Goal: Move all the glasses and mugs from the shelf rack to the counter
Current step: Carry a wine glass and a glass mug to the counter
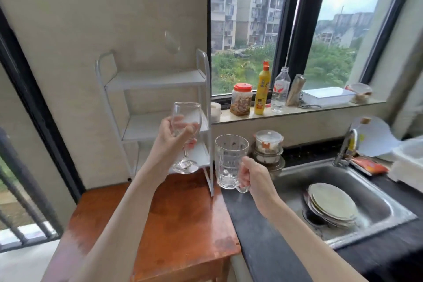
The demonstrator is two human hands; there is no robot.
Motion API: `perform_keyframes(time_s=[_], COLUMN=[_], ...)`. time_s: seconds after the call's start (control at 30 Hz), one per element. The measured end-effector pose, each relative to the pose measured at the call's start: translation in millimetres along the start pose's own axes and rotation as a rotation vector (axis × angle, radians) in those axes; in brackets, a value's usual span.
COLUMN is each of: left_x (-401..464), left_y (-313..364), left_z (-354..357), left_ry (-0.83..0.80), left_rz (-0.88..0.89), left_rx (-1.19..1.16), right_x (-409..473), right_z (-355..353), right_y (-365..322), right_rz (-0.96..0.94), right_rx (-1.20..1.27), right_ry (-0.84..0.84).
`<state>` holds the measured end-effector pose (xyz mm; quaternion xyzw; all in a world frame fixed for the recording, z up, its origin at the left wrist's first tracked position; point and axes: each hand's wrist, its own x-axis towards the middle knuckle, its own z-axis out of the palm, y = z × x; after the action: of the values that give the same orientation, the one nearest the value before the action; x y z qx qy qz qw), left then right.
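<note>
My left hand [172, 138] grips the bowl of a clear stemmed wine glass [185, 144], held upright in the air in front of the white three-tier shelf rack [158, 80]. My right hand [253, 176] holds a clear glass mug [230, 162] by its handle, just right of the rack and above the dark counter [256, 236]. A faint clear wine glass [172, 46] stands on the rack's top shelf. The two lower shelves show nothing on them.
The rack stands on a reddish wooden table [183, 224]. A steel sink [343, 201] holds stacked plates [332, 206]. Stacked containers [269, 146] sit behind the mug. A jar [241, 99], a yellow bottle [262, 89] and a water bottle [280, 91] line the window sill.
</note>
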<state>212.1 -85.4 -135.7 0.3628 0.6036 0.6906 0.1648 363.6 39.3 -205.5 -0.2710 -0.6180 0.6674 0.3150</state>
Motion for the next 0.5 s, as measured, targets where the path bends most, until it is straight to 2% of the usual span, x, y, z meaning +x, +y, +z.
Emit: perform_keyframes(time_s=[0.23,0.5], left_x=[-30.9,-111.3], left_y=[-9.1,-8.0], left_z=[139.9,374.4], left_ry=[-0.295,-0.633], left_rz=[-0.025,-0.067], left_rx=[-0.053,-0.157], right_x=[-75.5,-217.1], right_z=[-136.9,-347.1], right_y=[-13.5,-42.3], right_rz=[-0.027,-0.057], right_rx=[0.022,-0.008], right_ry=[0.35,0.763])
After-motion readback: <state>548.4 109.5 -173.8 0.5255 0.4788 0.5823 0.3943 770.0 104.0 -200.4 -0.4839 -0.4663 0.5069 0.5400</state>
